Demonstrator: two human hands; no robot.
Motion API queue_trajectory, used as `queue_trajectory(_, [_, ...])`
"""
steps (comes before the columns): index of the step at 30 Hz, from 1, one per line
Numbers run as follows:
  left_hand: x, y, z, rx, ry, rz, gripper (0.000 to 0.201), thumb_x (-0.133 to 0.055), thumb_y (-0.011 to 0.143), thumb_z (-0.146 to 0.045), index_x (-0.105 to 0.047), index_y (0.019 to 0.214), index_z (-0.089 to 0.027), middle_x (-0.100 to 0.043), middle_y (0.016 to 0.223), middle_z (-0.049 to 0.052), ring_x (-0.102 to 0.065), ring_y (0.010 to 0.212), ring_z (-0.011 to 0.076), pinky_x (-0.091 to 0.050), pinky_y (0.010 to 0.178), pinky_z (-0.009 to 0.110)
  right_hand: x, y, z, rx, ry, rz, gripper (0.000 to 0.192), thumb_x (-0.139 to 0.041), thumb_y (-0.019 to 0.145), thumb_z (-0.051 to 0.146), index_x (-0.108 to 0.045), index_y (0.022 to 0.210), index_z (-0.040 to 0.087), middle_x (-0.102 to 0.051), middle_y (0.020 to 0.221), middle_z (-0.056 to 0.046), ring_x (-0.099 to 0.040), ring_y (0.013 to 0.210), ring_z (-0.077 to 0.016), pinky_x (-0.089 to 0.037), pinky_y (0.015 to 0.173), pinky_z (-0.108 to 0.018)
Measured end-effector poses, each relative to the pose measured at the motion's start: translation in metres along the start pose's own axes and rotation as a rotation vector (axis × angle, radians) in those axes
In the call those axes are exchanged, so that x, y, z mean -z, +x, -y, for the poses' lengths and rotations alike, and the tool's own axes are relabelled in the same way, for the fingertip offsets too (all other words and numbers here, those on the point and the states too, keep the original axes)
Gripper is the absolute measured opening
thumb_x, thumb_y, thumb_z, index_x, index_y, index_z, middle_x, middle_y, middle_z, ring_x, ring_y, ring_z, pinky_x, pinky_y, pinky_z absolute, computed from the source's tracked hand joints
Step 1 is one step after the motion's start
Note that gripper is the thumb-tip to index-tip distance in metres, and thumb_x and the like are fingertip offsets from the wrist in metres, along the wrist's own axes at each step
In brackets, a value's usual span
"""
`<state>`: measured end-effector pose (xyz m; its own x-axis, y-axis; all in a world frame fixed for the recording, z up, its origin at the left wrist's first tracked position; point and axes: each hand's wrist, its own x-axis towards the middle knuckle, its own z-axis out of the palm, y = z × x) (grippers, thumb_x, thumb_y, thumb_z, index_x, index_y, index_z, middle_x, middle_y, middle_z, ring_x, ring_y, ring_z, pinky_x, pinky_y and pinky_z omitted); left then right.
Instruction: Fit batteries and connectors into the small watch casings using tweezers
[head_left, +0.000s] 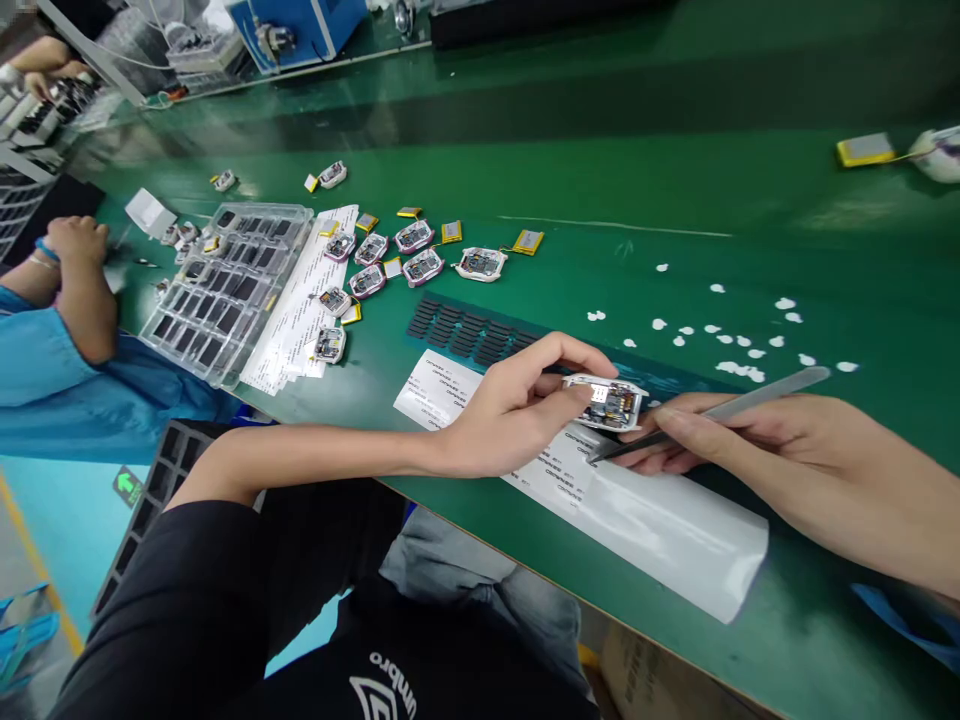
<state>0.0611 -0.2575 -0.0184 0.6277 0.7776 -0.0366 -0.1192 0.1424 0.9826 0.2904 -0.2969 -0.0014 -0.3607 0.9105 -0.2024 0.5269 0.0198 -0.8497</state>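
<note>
the green counter (675, 190) carries a long white label sheet (660, 530) near its front edge, a clear compartment tray (225, 285) far to the left, and a cluster of small open devices (420, 262). above the sheet, the left hand (510, 415) pinches a small white device (609, 402). the right hand (720, 435) grips tweezers (720, 410), tips just beside the device.

One clear tray (225, 290), one tweezers (712, 412), two label sheets (660, 520).
</note>
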Motion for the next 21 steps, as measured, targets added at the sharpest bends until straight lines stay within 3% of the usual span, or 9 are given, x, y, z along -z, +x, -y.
queue_trajectory(6, [-0.001, -0.001, 0.000, -0.009, 0.038, -0.028, 0.011, -0.059, 0.098, -0.023, -0.055, 0.108, -0.019, -0.057, 0.085, -0.001, -0.042, 0.059, 0.0070, -0.032, 0.055, 0.026, 0.006, 0.000, -0.008, -0.051, -0.037, 0.031, 0.065, -0.048, 0.084, 0.093, -0.084, 0.077, 0.040, -0.082, 0.095, -0.007, -0.079, 0.086, -0.0253, -0.066, 0.070, -0.033])
queue_trajectory(12, [-0.001, 0.000, 0.007, -0.042, 0.113, -0.058, 0.015, -0.059, 0.099, -0.022, -0.058, 0.114, -0.019, -0.054, 0.079, -0.002, -0.042, 0.062, 0.0091, -0.031, 0.058, 0.027, 0.010, 0.001, -0.004, 0.011, -0.011, 0.013, 0.063, -0.050, 0.086, 0.090, -0.083, 0.075, 0.037, -0.082, 0.088, -0.007, -0.078, 0.078, -0.0227, -0.064, 0.062, -0.029])
queue_trajectory(21, [-0.001, 0.000, 0.008, -0.054, 0.090, -0.027, 0.016, -0.057, 0.103, -0.026, -0.061, 0.116, -0.018, -0.042, 0.065, -0.006, -0.036, 0.057, 0.0099, -0.027, 0.055, 0.028, 0.009, 0.000, 0.007, 0.095, -0.016, -0.252, 0.059, -0.056, 0.084, 0.089, -0.082, 0.070, 0.038, -0.079, 0.075, -0.007, -0.077, 0.065, -0.0201, -0.061, 0.053, -0.022])
